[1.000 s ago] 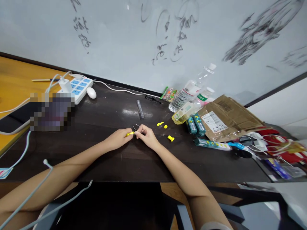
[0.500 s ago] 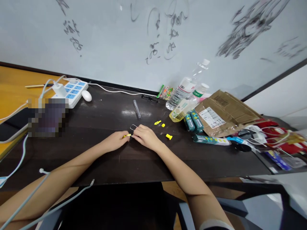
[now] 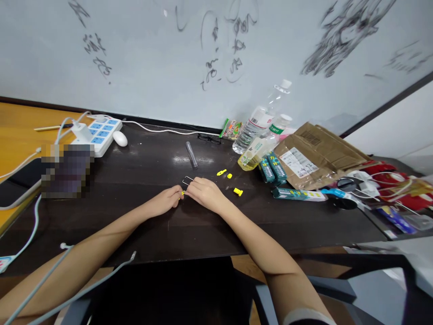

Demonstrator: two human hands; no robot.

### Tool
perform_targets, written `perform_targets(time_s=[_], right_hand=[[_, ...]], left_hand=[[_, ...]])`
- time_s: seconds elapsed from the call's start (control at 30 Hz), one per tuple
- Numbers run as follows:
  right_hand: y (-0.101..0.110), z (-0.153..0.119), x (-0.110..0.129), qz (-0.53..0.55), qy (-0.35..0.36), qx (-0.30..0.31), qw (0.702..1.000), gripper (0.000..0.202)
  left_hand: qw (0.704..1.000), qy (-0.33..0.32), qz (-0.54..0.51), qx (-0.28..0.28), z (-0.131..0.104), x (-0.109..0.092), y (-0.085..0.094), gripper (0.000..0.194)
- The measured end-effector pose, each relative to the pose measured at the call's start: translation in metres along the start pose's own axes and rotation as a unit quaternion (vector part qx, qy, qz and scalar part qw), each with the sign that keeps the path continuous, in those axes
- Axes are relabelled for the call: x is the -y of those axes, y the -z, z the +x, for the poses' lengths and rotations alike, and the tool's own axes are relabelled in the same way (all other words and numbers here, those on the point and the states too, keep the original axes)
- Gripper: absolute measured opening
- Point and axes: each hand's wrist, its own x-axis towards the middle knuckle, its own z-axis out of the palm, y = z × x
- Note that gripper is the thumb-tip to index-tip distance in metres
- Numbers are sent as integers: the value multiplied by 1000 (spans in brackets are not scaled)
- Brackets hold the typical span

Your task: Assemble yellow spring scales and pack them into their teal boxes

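My left hand [image 3: 171, 200] is closed on a small yellow plastic piece [image 3: 182, 194], most of it hidden by the fingers. Close beside it, my right hand [image 3: 204, 194] grips a thin bent metal wire [image 3: 186, 179], whose U-shaped end sticks out past the fingers. The fingertips of both hands meet at the yellow piece. To the right on the dark table lie a flat yellow piece [image 3: 221, 172], a round yellow piece [image 3: 229, 176] and a thicker yellow piece [image 3: 238, 192]. A clear grey tube [image 3: 191, 154] lies beyond my hands.
Bottles [image 3: 252, 155] stand at the back right, beside teal boxes [image 3: 276, 168] and a brown cardboard parcel [image 3: 314, 153]. A power strip [image 3: 105, 135], a white mouse [image 3: 120, 138] and a phone [image 3: 23, 183] are on the left. Loose cables [image 3: 101, 284] hang across the front left.
The fingers of my left hand have curled further around the yellow piece, so less of it shows. My hands have drawn closer together, and the view has shifted slightly.
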Motion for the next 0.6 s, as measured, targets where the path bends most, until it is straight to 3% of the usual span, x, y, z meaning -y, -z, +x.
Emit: perform_targets(time_s=[0.23,0.37,0.6], right_hand=[[3,-1,-5,-6,-10,-4,1000,30],[3,-2,-4,13,-2,-2,1000,29],[0,-2,-4,-2,0,-10,1000,31]], left_hand=[[996,14,-48,71,-3,-5,8,23],[996,27,-66,48,-2,-7,7,29],[1000,8,-20,-5,-2,-6,5,22]])
